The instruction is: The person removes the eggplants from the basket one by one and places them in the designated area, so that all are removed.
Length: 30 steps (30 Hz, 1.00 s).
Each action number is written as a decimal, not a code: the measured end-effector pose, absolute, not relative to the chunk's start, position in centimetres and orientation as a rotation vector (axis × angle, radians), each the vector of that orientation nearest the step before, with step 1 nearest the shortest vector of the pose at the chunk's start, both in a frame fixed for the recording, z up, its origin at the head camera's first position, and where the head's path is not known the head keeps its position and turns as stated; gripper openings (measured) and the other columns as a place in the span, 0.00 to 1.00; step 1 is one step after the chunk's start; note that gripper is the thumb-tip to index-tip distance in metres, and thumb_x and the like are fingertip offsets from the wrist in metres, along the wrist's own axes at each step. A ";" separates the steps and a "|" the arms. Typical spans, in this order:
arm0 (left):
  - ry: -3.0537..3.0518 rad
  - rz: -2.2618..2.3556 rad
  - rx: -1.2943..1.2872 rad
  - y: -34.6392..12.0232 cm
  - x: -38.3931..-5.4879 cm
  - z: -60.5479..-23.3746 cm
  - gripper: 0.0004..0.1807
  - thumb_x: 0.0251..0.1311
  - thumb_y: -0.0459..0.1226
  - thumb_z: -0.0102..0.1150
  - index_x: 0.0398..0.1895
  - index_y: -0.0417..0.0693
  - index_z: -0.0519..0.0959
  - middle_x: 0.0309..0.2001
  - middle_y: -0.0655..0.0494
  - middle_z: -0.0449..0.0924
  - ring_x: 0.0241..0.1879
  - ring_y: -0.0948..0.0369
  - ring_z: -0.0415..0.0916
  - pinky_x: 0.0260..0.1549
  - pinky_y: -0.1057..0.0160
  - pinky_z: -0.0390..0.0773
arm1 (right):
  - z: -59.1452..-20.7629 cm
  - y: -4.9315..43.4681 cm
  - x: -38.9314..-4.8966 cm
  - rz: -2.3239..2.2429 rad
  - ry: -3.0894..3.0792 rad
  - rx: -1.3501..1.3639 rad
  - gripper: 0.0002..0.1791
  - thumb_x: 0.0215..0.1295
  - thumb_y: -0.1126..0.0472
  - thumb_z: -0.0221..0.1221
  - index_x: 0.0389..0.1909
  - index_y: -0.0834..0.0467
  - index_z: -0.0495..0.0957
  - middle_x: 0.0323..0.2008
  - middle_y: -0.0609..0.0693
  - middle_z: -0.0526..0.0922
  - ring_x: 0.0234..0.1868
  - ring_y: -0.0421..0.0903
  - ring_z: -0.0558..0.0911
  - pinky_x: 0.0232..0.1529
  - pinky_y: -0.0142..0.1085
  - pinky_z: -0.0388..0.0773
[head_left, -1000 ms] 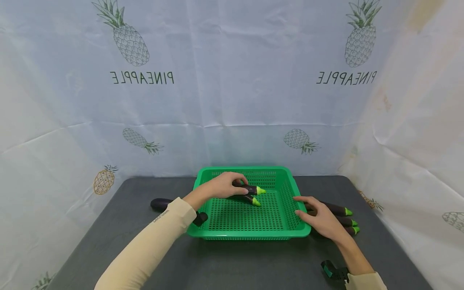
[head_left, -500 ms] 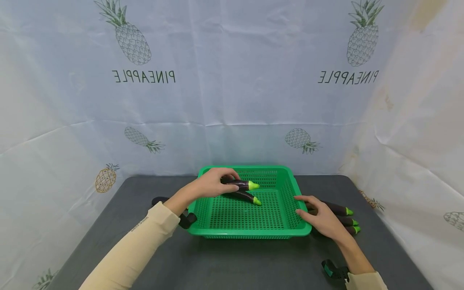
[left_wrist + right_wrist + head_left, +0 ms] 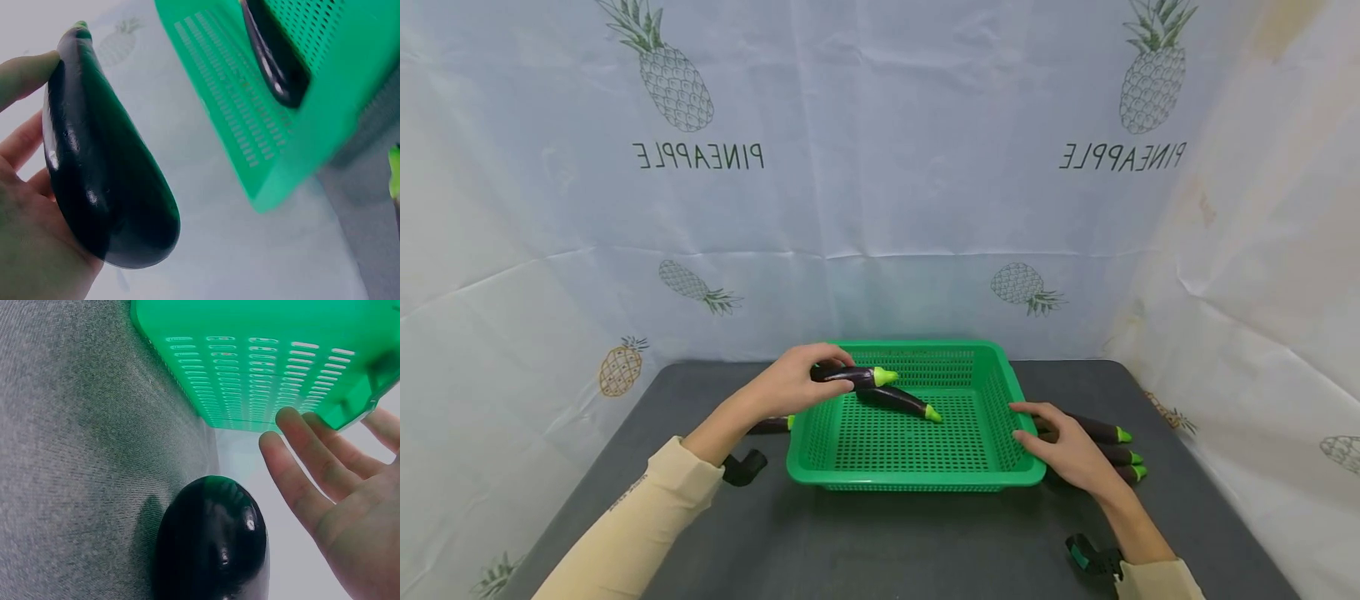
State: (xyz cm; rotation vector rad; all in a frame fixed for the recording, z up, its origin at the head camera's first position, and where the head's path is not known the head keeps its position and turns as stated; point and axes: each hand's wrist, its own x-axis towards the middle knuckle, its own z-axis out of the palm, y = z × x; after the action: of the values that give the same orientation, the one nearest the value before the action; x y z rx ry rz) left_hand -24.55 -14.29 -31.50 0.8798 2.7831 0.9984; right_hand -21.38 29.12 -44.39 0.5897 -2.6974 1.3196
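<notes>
My left hand (image 3: 793,385) grips a dark purple eggplant (image 3: 846,377) with a green stem end, thumb on one side and fingers on the other. That eggplant (image 3: 112,162) is raised at the left rim of the green plastic basket (image 3: 917,479). Inside the basket lies one more eggplant (image 3: 893,401), its stem end toward the right. At the basket's right rim, my right hand (image 3: 1067,446) rests with loosely extended fingers. Below this hand in the right wrist view, the rounded end of an eggplant (image 3: 212,544) lies on the table.
Several eggplants (image 3: 1099,430) lie on the dark table (image 3: 880,542) right of the basket, partly behind my right hand. Another eggplant (image 3: 771,425) lies left of the basket, partly covered by my left arm. A pineapple-print cloth (image 3: 880,167) hangs behind the table.
My left hand has moved left with the held eggplant, from over the basket's inside to its left rim. The eggplant lying in the basket now shows more fully. My right hand stays at the rim.
</notes>
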 end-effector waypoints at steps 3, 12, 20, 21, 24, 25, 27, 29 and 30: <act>2.799 1.012 0.886 -15.4 -24.2 -31.5 0.17 0.69 0.47 0.63 0.56 0.52 0.80 0.47 0.59 0.82 0.43 0.60 0.77 0.41 0.55 0.77 | -44.4 29.2 -21.4 1.320 -2.700 0.587 0.25 0.76 0.56 0.59 0.70 0.57 0.72 0.62 0.58 0.74 0.58 0.59 0.76 0.50 0.42 0.80; 2.870 1.016 0.846 -18.5 -23.4 -32.2 0.16 0.70 0.45 0.63 0.56 0.51 0.81 0.47 0.57 0.82 0.41 0.60 0.78 0.40 0.55 0.78 | -44.5 29.1 -21.4 1.326 -2.696 0.597 0.25 0.76 0.56 0.59 0.70 0.57 0.72 0.63 0.58 0.74 0.59 0.59 0.76 0.50 0.41 0.80; 2.936 1.009 0.748 -20.7 -23.1 -33.0 0.18 0.71 0.47 0.62 0.58 0.49 0.80 0.53 0.51 0.81 0.49 0.54 0.78 0.44 0.50 0.78 | -44.5 29.1 -21.4 1.326 -2.685 0.600 0.24 0.75 0.57 0.59 0.69 0.56 0.73 0.62 0.58 0.75 0.58 0.59 0.76 0.50 0.40 0.80; 2.950 1.006 0.737 -21.0 -23.1 -33.2 0.19 0.71 0.48 0.62 0.58 0.49 0.80 0.54 0.51 0.81 0.50 0.53 0.78 0.45 0.49 0.78 | -44.5 29.1 -21.4 1.326 -2.684 0.600 0.24 0.75 0.57 0.60 0.69 0.56 0.73 0.62 0.58 0.75 0.58 0.59 0.76 0.49 0.40 0.80; 2.987 0.989 0.713 -21.8 -23.0 -33.5 0.19 0.71 0.48 0.61 0.59 0.49 0.80 0.56 0.49 0.80 0.55 0.49 0.77 0.48 0.45 0.78 | -44.3 29.0 -21.3 1.327 -2.680 0.595 0.24 0.75 0.57 0.60 0.69 0.56 0.73 0.62 0.58 0.75 0.58 0.60 0.76 0.50 0.40 0.80; 2.994 0.988 0.709 -22.1 -23.1 -33.6 0.20 0.71 0.48 0.61 0.59 0.49 0.80 0.56 0.49 0.80 0.55 0.49 0.77 0.48 0.44 0.78 | -44.3 29.0 -21.3 1.328 -2.679 0.592 0.24 0.75 0.57 0.60 0.69 0.56 0.73 0.62 0.58 0.75 0.59 0.60 0.76 0.50 0.41 0.80; 3.002 0.988 0.696 -22.5 -23.1 -33.8 0.20 0.71 0.48 0.61 0.59 0.48 0.80 0.56 0.48 0.80 0.54 0.48 0.78 0.47 0.44 0.78 | -44.2 29.0 -21.3 1.335 -2.677 0.587 0.24 0.75 0.57 0.60 0.69 0.56 0.73 0.63 0.59 0.75 0.59 0.61 0.76 0.50 0.42 0.80; 3.011 0.986 0.688 -22.9 -23.0 -34.0 0.20 0.71 0.47 0.61 0.59 0.47 0.80 0.56 0.47 0.80 0.54 0.47 0.77 0.48 0.43 0.78 | -44.1 29.1 -21.3 1.339 -2.676 0.583 0.24 0.75 0.57 0.60 0.69 0.56 0.74 0.63 0.58 0.75 0.60 0.61 0.75 0.51 0.42 0.80; 3.018 0.984 0.679 -23.1 -23.0 -34.2 0.20 0.71 0.46 0.61 0.59 0.46 0.80 0.55 0.47 0.80 0.54 0.47 0.77 0.48 0.43 0.78 | -44.1 29.1 -21.3 1.339 -2.678 0.581 0.24 0.75 0.57 0.60 0.69 0.56 0.74 0.63 0.58 0.75 0.60 0.61 0.75 0.51 0.42 0.80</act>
State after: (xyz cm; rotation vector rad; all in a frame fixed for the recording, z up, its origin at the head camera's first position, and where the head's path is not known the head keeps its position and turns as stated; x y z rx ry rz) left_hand -23.03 -23.10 -34.18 0.6795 3.0177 0.9836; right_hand -21.27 29.09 -44.14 0.5814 -2.6778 1.3391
